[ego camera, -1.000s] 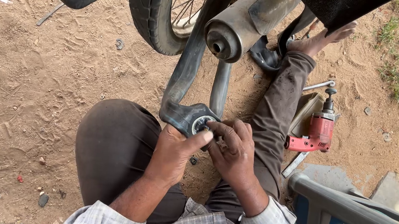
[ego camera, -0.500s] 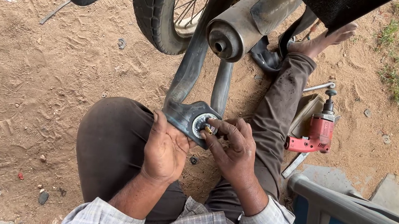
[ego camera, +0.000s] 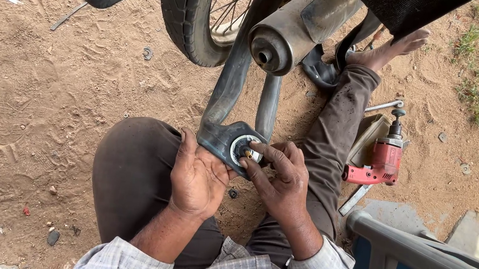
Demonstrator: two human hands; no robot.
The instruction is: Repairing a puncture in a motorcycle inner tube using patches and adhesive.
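We sit on bare sandy ground [ego camera: 47,102], a motorcycle wheel [ego camera: 196,14] and exhaust pipe [ego camera: 298,31] at top centre, a red drill [ego camera: 380,161] at right. At centre, our left hand [ego camera: 199,178] braces the metal swingarm end [ego camera: 228,142], and our right hand [ego camera: 282,180] has its fingers [ego camera: 261,151] pinched, it seems, on the bearing [ego camera: 245,150] there.

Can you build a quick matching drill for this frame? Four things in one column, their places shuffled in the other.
Things:
1. black rubber inner tube
2. red power drill
3. grey metal exhaust pipe
4. black spoked tyre

Places:
A. lying on the dirt beside the outstretched leg
B. top of frame, left of the exhaust
C. pinched between left hand and right hand at its valve patch
D. pointing its round opening at the camera, above the hands

Pairs: 1-C, 2-A, 3-D, 4-B
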